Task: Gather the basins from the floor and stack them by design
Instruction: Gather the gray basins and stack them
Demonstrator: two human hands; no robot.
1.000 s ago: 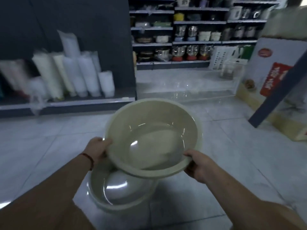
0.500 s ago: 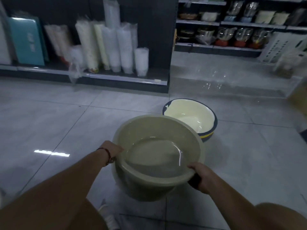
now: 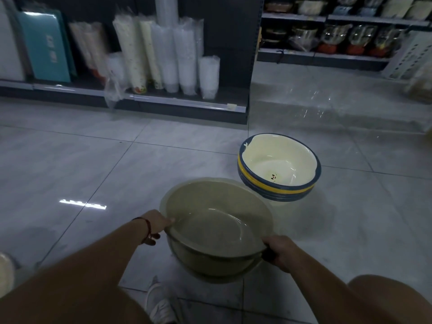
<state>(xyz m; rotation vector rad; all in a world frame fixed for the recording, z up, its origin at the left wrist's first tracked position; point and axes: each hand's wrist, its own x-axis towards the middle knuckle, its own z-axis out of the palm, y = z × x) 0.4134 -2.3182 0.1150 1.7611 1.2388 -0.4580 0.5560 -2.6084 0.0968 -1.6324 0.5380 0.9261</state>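
We hold a pale olive-green basin [image 3: 217,228]. Nearby we see a cream basin stack [image 3: 279,167] with navy rims, yellow bands and a small printed face, on grey marbled floor tiles [image 3: 93,164].

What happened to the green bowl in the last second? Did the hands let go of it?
No. A second ago the green basin was held up above a second green one on the floor; now it is nested in that one. The view also turned, bringing the blue-and-yellow stack of basins into sight. The left hand and right hand kept their grip on the rim.
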